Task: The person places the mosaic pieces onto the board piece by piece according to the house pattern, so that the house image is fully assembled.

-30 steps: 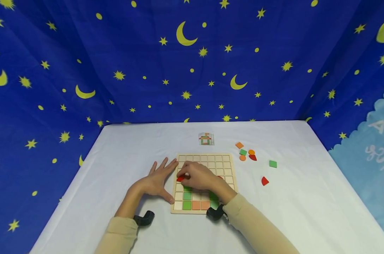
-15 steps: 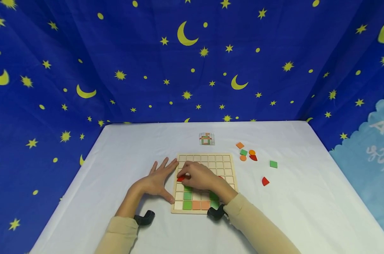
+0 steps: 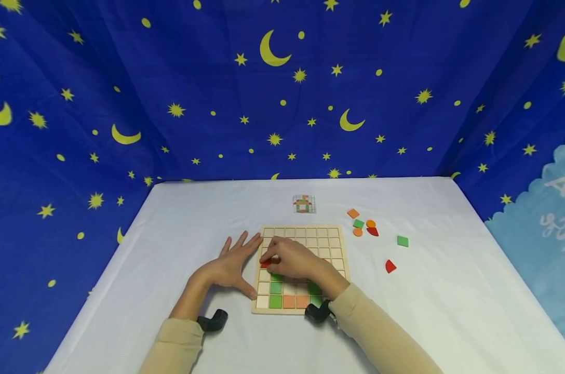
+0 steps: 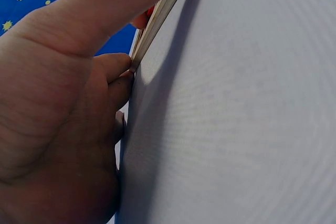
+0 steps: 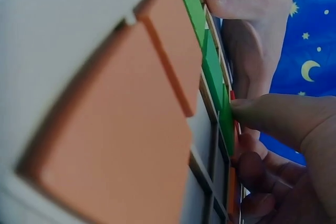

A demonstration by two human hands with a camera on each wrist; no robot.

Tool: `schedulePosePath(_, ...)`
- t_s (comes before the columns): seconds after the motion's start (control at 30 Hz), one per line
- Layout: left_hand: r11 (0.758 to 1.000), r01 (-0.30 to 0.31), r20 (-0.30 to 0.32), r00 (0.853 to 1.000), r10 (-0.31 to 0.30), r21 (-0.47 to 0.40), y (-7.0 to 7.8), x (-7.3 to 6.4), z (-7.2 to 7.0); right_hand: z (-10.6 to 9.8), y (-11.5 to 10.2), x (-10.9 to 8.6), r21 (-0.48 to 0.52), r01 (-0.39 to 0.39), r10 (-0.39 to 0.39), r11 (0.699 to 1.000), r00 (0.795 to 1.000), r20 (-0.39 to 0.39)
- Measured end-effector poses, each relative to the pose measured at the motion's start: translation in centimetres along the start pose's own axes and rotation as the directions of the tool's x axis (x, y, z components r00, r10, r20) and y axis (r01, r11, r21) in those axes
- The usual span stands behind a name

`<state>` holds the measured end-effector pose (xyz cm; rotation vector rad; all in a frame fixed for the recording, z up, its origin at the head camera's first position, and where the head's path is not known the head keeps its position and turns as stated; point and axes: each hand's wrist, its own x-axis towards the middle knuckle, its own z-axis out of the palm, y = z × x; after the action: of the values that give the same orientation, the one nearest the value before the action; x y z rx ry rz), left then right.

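A wooden grid board (image 3: pixel 301 232) lies on the white table, with green tiles (image 3: pixel 276 302) and orange tiles (image 3: pixel 288 302) in its near cells. My right hand (image 3: pixel 293 259) reaches over it, thumb and fingertips pinching a red quarter-circle tile (image 3: pixel 265 264) at a cell in the left column. In the right wrist view the thumb (image 5: pixel 262 111) is against this red tile. My left hand (image 3: pixel 231 266) is spread with straight fingers along the board's left edge, thumb near the lower corner. The left wrist view shows that hand (image 4: pixel 52 87) touching the board's side (image 4: pixel 163 19). My right hand hides the middle cells.
A small pattern card (image 3: pixel 304 204) lies behind the board. Several loose tiles are to the right: an orange square (image 3: pixel 353 213), green squares (image 3: pixel 402 241), orange discs (image 3: pixel 371 224) and red quarter-circles (image 3: pixel 390 266). A blue starry cloth (image 3: pixel 282 104) hangs around the table.
The red quarter-circle tile under my right fingertips has shifted slightly and looks flatter in its cell. My left hand has stayed in place at the board's edge.
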<state>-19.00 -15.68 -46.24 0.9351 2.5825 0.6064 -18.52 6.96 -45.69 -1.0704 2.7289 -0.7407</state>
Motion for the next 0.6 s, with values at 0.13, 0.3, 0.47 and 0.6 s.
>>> schedulePosePath(0.13, 1.0, 0.004, 0.009, 1.0, -0.004, 0.018, -0.1, 0.1, 0.1, -0.1, 0.0, -0.2, 0.003, 0.002, -0.002, 1.0, 1.0, 0.003)
schedulePosePath(0.3, 1.0, 0.007, 0.01, 1.0, -0.007, 0.007, 0.0, 0.3, 0.2, -0.5, 0.0, -0.8, 0.037, -0.005, 0.006, 0.999, 1.0, -0.023)
schedulePosePath(0.47, 1.0, 0.025, 0.014, 1.0, -0.025, 0.011, 0.0, 0.2, 0.2, -1.2, -0.1, -1.6, 0.074, -0.001, 0.005, 0.997, 0.998, -0.06)
schedulePosePath(0.6, 1.0, 0.024, 0.001, 1.0, -0.024, -0.001, 0.1, 0.1, 0.1, -1.6, 0.1, -2.3, 0.084, -0.007, 0.014, 0.996, 0.997, -0.073)
